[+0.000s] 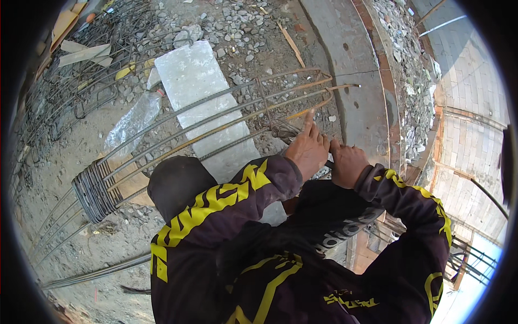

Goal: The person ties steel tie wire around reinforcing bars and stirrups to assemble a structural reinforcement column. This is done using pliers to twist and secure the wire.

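Observation:
Several long steel reinforcing bars run from lower left to upper right, with hooked ends near my hands. A rusty steel stirrup crosses them. Just below the bars is my left hand, its index finger stretched toward a hooked end and the other fingers curled. A bundle of thin tie wire comes out beside it and appears to be in its grip. Close against it, my right hand is closed round a dark tool handle; the tool's working end is hidden.
A pale slab lies beneath the bars. Tightly stacked stirrups ring the bars at left, near a clear plastic bottle. More bent steel lies far left. Gravel covers the far ground, and a concrete ledge runs along the right.

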Demonstrator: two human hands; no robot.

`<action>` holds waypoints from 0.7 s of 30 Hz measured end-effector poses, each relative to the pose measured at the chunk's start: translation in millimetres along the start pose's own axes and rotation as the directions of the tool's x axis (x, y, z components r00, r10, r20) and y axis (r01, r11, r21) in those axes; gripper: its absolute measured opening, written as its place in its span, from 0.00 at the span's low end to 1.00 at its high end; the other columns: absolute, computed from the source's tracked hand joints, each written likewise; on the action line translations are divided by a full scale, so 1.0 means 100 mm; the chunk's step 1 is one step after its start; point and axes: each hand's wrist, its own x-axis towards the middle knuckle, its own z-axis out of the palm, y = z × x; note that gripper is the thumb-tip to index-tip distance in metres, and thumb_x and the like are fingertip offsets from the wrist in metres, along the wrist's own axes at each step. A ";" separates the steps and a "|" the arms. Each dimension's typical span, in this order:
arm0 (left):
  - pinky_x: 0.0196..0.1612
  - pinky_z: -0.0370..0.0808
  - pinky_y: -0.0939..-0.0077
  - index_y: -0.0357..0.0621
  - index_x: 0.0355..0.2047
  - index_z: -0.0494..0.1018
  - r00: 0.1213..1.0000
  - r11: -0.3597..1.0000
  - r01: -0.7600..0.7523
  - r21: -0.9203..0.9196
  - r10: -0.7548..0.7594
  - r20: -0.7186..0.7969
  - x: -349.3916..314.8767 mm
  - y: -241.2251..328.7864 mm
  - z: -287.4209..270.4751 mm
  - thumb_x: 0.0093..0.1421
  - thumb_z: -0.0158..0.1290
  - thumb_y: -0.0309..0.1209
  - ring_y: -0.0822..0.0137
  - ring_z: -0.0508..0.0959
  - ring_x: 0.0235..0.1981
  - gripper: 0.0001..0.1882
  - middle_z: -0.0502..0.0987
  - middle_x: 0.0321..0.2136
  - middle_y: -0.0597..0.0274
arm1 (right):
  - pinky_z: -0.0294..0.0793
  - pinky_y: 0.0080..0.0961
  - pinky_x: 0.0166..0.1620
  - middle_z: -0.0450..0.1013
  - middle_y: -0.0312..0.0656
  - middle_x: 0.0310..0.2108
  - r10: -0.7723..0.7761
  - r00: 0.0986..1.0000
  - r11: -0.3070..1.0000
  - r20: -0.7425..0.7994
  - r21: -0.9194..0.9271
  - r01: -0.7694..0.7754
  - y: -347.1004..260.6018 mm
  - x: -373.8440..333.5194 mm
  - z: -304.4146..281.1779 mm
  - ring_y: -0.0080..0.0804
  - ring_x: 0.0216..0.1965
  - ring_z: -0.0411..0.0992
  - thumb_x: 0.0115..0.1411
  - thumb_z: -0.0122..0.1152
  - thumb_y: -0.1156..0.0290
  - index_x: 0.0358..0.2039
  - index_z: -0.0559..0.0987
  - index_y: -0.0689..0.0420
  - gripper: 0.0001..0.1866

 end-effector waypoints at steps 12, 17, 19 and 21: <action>0.64 0.48 0.45 0.46 0.55 0.62 0.990 0.966 -0.052 -0.253 0.017 -0.142 -0.08 0.10 0.23 0.57 0.45 0.32 0.60 0.71 0.47 0.23 0.70 0.37 0.60 | 0.46 0.14 0.12 0.57 0.29 0.14 -0.277 0.651 0.176 0.706 0.704 -0.688 0.18 0.13 -0.17 0.15 0.12 0.50 0.49 0.60 0.75 0.18 0.70 0.55 0.08; 0.62 0.52 0.45 0.46 0.55 0.61 0.948 0.951 0.032 -0.307 -0.125 -0.291 -0.08 0.18 0.34 0.57 0.44 0.33 0.56 0.69 0.49 0.24 0.67 0.42 0.56 | 0.47 0.12 0.13 0.58 0.30 0.16 -0.410 0.545 0.069 0.732 0.620 -0.781 0.27 0.16 -0.10 0.15 0.13 0.51 0.51 0.57 0.75 0.20 0.70 0.56 0.06; 0.62 0.53 0.46 0.46 0.53 0.61 0.938 0.963 0.006 -0.271 -0.099 -0.331 -0.14 0.17 0.34 0.57 0.44 0.34 0.55 0.69 0.50 0.23 0.67 0.43 0.55 | 0.47 0.12 0.13 0.57 0.30 0.16 -0.516 0.465 -0.021 0.719 0.533 -0.846 0.25 0.19 -0.08 0.15 0.13 0.51 0.53 0.55 0.74 0.21 0.69 0.56 0.06; 0.57 0.62 0.54 0.45 0.50 0.63 0.959 0.955 0.010 -0.297 -0.093 -0.267 -0.19 0.19 0.32 0.55 0.46 0.35 0.56 0.72 0.45 0.21 0.68 0.41 0.56 | 0.47 0.11 0.14 0.55 0.29 0.16 -0.566 0.426 -0.034 0.705 0.497 -0.867 0.22 0.18 -0.07 0.15 0.13 0.49 0.53 0.55 0.73 0.21 0.67 0.54 0.08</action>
